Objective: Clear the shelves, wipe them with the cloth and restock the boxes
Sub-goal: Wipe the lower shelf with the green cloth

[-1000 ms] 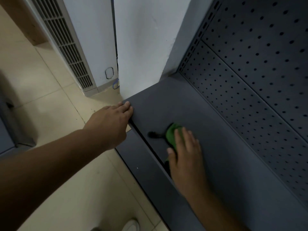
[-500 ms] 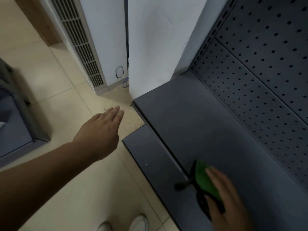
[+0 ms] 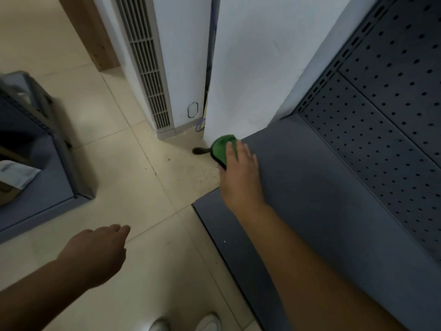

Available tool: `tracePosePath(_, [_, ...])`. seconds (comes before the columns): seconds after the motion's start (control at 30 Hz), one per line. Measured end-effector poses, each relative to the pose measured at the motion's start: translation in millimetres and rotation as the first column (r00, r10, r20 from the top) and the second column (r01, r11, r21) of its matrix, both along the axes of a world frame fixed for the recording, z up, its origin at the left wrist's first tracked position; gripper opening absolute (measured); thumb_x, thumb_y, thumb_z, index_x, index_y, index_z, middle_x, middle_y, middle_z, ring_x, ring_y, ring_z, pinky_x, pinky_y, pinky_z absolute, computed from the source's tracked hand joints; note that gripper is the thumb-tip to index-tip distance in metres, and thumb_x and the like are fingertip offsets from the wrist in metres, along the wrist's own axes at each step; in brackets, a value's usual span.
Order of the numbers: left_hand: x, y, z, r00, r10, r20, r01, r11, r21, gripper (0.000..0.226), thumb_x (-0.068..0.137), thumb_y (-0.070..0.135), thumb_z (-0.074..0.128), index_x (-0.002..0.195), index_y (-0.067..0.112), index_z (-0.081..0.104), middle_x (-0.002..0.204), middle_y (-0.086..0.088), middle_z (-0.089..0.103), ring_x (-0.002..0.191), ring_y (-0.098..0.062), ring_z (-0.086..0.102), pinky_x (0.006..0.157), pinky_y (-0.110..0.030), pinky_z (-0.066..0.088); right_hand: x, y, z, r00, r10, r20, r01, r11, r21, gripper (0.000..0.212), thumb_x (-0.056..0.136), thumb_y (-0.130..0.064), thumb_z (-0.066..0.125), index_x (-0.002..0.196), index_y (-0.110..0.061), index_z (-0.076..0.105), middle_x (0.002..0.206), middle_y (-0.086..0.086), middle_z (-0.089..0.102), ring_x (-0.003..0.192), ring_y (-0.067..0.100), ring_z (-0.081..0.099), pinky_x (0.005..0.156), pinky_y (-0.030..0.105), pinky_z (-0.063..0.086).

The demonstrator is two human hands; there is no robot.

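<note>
While the right hand (image 3: pixel 241 173) presses the green microfibre cloth (image 3: pixel 224 148) with nearly straight fingers laid flat on top of it and closed around nothing, the cloth sits exactly on the far corner of the dark grey metal shelf (image 3: pixel 322 199), a little above the centre of the frame, and a part of it hangs over the edge. From this I judge the main risk: one more push toward the upper left would carry the cloth off the corner. Because the fingers only press it, it could drop on the beige tiled floor (image 3: pixel 124 168), where dark crumbs lie near that corner. The short black strap (image 3: pixel 199 151) that sticks out from the cloth over the floor might catch on the shelf edge. The fingertips could also knock the white wall (image 3: pixel 250 68), which meets the shelf just behind the cloth. Open room lies toward the lower right, along the shelf, bounded on the right by the dark perforated back panel (image 3: pixel 381 120) and on the left by the front lip. The left hand (image 3: pixel 97 249) hovers over the floor in the lower left, fingers loosely curled, holding nothing, well apart from the shelf
</note>
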State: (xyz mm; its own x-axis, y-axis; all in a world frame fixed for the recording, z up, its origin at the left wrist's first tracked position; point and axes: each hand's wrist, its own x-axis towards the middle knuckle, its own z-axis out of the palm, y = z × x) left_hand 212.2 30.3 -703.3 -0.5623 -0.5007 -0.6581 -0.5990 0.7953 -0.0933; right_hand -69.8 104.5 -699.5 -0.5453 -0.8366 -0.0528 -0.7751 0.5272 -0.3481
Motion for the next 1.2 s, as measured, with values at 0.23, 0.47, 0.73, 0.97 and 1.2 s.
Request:
tracePosePath(0.23, [28,-5,2,0.998,0.044,0.041,-0.044,0.999,0.003,0.051,0.105,0.044,0.031,0.154,0.029,0.025,0.149,0.009,0.047,0.126,-0.013,0.054,0.100,-0.028,0.045,15,-1,17,0.947,0.165,0.274,-0.135,0.983,-0.127,0.069,0.081,0.015,0.064,0.144,-0.011,0.055,0.153,0.008,0.046,0.139,0.027,0.043,0.120,0.035,0.034])
tracePosePath(0.47, [17,1,1,0.998,0.057,-0.020,-0.057,0.998,-0.001,0.054,0.105,0.045,0.032,0.156,0.028,0.022,0.151,0.010,0.044,0.125,-0.010,0.054,0.097,-0.024,0.046,29,73,41,0.898,0.187,0.398,-0.065,0.952,-0.300,0.069,0.080,0.017,0.052,0.139,-0.017,0.061,0.151,-0.002,0.048,0.137,0.010,0.045,0.119,0.021,0.031])
tracePosePath(0.73, [-9,13,2,1.000,0.005,0.000,-0.005,1.000,-0.013,0.049,0.106,0.042,0.032,0.152,0.026,0.028,0.148,0.005,0.045,0.124,-0.015,0.054,0.098,-0.031,0.048,-29,64,10,0.991,-0.036,0.129,0.046,0.996,-0.076,0.064,0.096,0.005,0.056,0.155,-0.013,0.038,0.167,0.007,0.023,0.155,0.027,0.017,0.126,0.036,0.005])
tracePosePath(0.97, [-28,29,7,0.998,-0.058,0.010,0.058,0.998,-0.013,0.051,0.106,0.042,0.034,0.153,0.025,0.028,0.149,0.003,0.047,0.122,-0.014,0.056,0.094,-0.029,0.050,18,73,10,0.944,0.282,0.174,-0.254,0.953,-0.164,0.064,0.082,0.015,0.065,0.142,-0.006,0.056,0.152,0.013,0.049,0.140,0.031,0.042,0.121,0.036,0.023])
tracePosePath(1.2, [-48,30,22,0.990,-0.086,-0.112,0.081,0.996,-0.048,0.057,0.105,0.041,0.036,0.157,0.022,0.021,0.156,0.002,0.039,0.134,-0.017,0.048,0.102,-0.032,0.048,34,172,41,0.832,-0.006,0.555,0.181,0.949,-0.260,0.067,0.087,0.020,0.053,0.131,-0.030,0.064,0.138,-0.022,0.056,0.129,-0.008,0.049,0.111,0.014,0.037])
